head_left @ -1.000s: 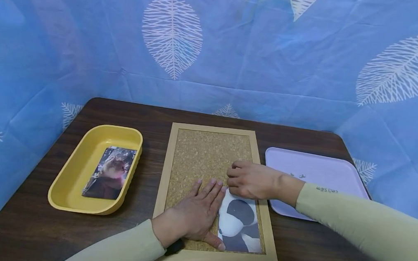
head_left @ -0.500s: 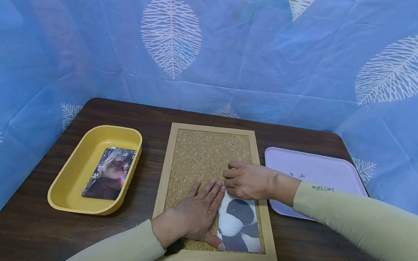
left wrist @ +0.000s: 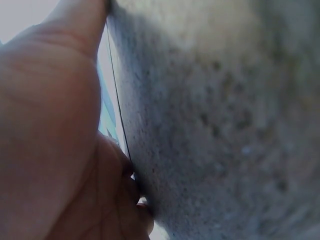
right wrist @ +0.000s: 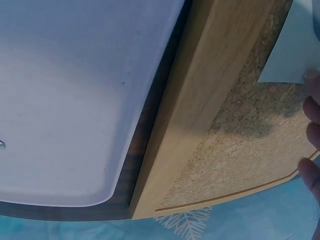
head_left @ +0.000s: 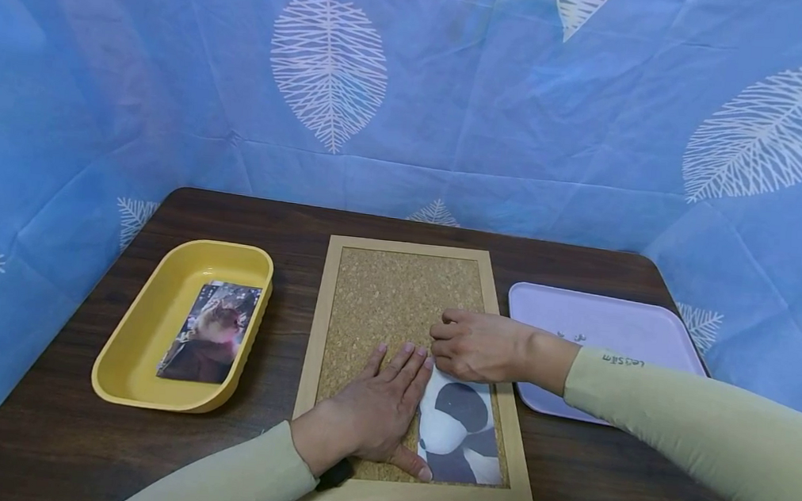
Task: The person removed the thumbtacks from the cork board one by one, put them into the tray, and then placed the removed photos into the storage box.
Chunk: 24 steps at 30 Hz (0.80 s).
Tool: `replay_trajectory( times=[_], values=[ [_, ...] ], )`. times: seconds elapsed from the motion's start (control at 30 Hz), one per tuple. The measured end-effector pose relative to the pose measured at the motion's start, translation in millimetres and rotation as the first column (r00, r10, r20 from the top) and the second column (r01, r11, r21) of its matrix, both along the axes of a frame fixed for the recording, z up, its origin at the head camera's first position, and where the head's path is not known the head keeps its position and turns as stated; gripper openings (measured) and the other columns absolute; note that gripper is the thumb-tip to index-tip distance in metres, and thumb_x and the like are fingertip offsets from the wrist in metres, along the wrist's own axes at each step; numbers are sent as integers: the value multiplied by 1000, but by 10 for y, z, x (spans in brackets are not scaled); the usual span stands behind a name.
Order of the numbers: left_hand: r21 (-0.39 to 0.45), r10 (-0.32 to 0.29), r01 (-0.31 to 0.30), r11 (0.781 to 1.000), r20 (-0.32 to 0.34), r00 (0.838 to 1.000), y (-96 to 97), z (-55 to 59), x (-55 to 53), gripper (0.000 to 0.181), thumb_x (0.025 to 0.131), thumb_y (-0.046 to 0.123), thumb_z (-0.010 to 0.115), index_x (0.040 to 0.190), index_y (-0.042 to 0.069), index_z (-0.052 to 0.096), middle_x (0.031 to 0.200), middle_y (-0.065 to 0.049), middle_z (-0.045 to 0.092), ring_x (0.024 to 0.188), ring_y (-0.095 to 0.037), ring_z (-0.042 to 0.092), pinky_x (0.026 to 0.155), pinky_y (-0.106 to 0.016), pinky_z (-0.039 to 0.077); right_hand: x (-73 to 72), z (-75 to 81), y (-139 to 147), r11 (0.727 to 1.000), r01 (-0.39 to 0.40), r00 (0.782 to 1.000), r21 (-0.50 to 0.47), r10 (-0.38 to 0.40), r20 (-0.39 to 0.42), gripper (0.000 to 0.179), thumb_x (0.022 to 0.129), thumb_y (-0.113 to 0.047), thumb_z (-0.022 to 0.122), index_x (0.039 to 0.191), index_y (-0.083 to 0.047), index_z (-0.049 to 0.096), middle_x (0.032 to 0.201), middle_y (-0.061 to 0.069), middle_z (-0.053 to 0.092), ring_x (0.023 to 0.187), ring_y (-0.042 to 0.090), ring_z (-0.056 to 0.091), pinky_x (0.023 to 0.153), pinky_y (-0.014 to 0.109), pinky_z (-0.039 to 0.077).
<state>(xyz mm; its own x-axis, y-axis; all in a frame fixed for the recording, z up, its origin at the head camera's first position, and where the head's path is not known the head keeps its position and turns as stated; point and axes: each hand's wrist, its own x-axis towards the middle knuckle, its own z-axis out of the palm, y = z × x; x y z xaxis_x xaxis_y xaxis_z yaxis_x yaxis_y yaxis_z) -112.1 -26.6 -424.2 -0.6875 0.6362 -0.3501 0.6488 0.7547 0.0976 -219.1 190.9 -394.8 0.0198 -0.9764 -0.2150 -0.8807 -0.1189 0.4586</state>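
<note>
A framed cork board (head_left: 397, 290) lies on the dark table. On its lower right part is a photo (head_left: 459, 427) of a black-and-white figure. My left hand (head_left: 376, 411), fingers straight and spread, presses flat on the cork along the photo's left edge, with the thumb over its lower left corner. In the left wrist view this hand (left wrist: 55, 130) lies close to the blurred cork. Curled fingers of my right hand (head_left: 479, 345) are at the photo's top edge. In the right wrist view only its fingertips (right wrist: 314, 102) appear; whatever they may pinch is hidden.
To the left stands a yellow tray (head_left: 128, 338) holding another photo (head_left: 215, 332). A lilac tray (head_left: 624, 322) on the right bears a few small shiny pieces (head_left: 580, 338), too small to identify; my right forearm crosses it. A blue leaf-patterned cloth (head_left: 442, 111) hangs behind the table.
My right hand has shifted very slightly left along the photo's top edge. The left hand, photo and board stay in place.
</note>
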Motion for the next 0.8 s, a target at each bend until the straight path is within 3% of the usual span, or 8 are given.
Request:
replay_trajectory(
  times=[0.4, 0.8],
  values=[
    [-9, -6, 6, 1000, -13, 1000, 4, -2, 4, 137, 77, 98, 48, 170, 8, 4, 178, -13, 0, 165, -30, -2, 132, -56, 9, 9, -25, -8, 1000, -3, 1000, -20, 3, -17, 22, 107, -34, 56, 103, -21, 73, 97, -8, 67, 92, 16, 52, 86, 36, 45],
    [-11, -11, 11, 1000, -17, 1000, 4, -20, -4, 136, 78, 97, 49, 170, 8, 4, 178, -14, 0, 165, -30, -1, 132, -55, 11, -10, 6, -31, 999, 12, 1000, 40, -11, -19, 18, 104, -33, 61, 106, -23, 76, 99, -9, 68, 94, 15, 55, 85, 36, 46]
  ],
)
